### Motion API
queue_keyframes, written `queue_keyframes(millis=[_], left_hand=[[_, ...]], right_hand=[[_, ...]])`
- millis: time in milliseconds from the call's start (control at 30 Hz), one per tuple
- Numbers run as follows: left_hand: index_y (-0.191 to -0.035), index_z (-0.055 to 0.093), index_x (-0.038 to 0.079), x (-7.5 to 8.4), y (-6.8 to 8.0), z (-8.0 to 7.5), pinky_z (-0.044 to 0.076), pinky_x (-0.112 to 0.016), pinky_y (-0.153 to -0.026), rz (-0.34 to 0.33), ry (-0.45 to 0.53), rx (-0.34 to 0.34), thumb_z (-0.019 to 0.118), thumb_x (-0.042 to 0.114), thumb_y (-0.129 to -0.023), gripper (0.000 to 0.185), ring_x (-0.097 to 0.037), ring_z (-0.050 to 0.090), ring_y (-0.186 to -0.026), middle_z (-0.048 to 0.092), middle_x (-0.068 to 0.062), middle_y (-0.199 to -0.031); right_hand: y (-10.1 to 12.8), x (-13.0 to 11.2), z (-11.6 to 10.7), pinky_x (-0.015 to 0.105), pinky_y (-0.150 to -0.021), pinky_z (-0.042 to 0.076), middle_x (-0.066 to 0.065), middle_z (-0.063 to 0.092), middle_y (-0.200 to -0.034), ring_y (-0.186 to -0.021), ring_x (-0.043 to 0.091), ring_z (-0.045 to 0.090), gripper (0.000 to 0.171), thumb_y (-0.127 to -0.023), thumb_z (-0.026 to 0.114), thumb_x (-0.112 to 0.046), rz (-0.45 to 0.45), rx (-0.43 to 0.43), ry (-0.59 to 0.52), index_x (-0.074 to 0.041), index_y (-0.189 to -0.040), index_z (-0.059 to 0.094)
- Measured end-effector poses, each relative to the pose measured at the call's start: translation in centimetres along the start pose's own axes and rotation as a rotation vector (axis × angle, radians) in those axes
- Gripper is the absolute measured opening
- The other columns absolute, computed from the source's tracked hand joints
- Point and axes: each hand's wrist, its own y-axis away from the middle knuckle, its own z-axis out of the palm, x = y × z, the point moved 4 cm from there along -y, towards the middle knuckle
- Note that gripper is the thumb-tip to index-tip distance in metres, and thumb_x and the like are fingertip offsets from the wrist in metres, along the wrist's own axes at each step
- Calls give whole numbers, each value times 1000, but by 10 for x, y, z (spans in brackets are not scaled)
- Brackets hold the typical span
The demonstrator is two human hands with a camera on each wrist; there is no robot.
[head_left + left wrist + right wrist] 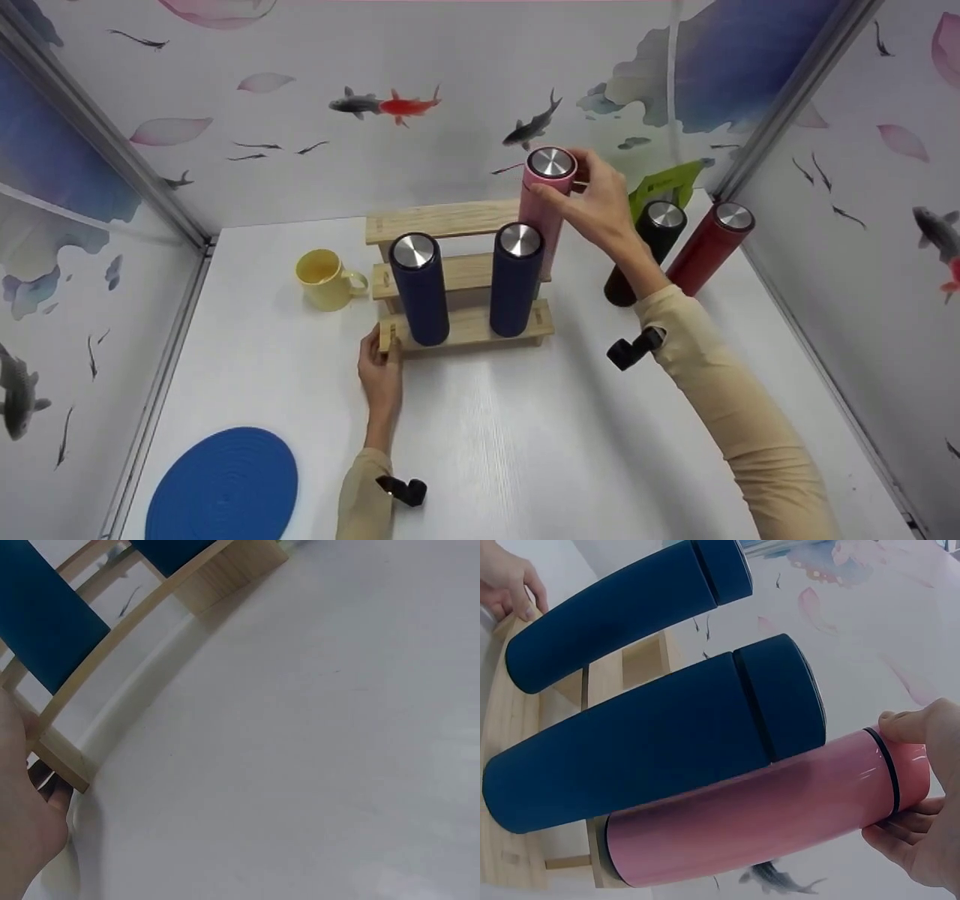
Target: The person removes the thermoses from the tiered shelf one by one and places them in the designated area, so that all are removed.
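Note:
A three-step wooden rack [442, 223] stands in the middle of the table. My left hand [382, 379] grips the left end of its lowest step, thumb above and fingers beneath in the left wrist view. Two dark blue thermos bottles, a left one [421, 300] and a right one [516, 289], stand upright on that step. Behind the right one is a pink thermos bottle [742, 817], its base at the right end of the middle step. Around its top, just below the silver cap, my right hand [602, 204] holds it between thumb and fingers.
Left of the rack sits a yellow mug [324, 283], handle toward the rack. A black thermos [621, 289], a red thermos [705, 251] and a green pouch [679, 184] stand at the right. A round blue mat [225, 487] lies front left. Printed panels enclose the table.

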Motion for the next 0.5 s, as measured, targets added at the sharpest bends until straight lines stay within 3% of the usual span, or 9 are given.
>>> queue_keyframes(millis=[500], left_hand=[[-145,48,1,0,0,0,44,-12,-86,-6,23,-7,59,5,-101,46,-28,54,-132,55,-20,-144]], right_hand=[[11,18,-30,39,-100,53,17,65,-128,-115,26,63,65,-87,80,-31,62,107,68,0,-138,54]])
